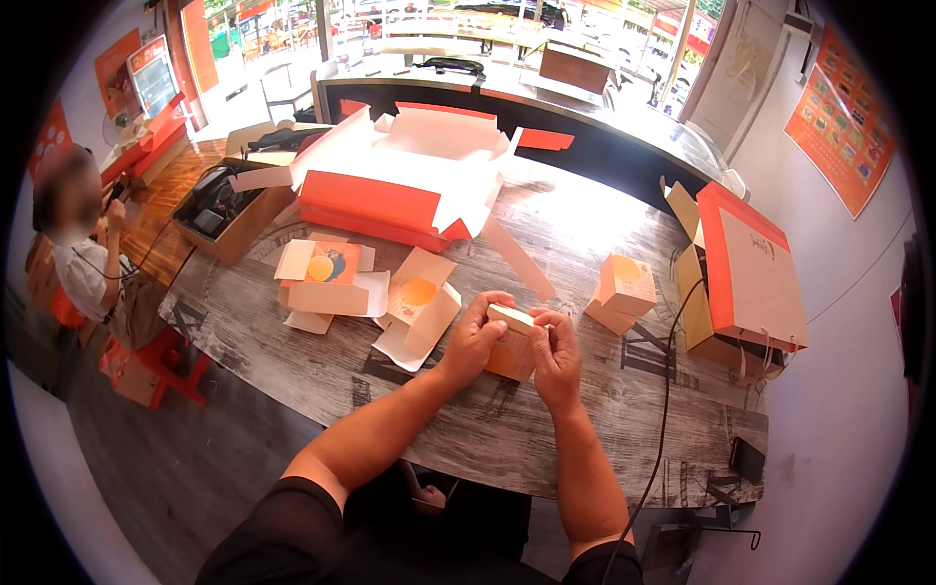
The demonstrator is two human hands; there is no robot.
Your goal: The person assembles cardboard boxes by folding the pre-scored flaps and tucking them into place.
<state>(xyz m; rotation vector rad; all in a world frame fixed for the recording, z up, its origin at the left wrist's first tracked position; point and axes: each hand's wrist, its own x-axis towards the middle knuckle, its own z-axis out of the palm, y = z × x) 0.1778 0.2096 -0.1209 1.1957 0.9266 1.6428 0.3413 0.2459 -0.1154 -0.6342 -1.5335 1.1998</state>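
Note:
Between my two hands is a small orange and cream carton, held just above the near middle of the table. My left hand grips its left side, with the fingers over the far upper edge. My right hand has thumb and fingers closed at the carton's upper right corner, by its pale top flap. Left of my hands lies an open printed carton with spread flaps. Another open carton is beside it, further left. To the right, a closed-looking small carton leans on a plain box piece.
A large red box with a white inside lies open at the table's far side. At the right stands a red and tan gift box with cord handles. A black cable crosses the table. A dark phone-like object lies near the right edge. A person sits at left.

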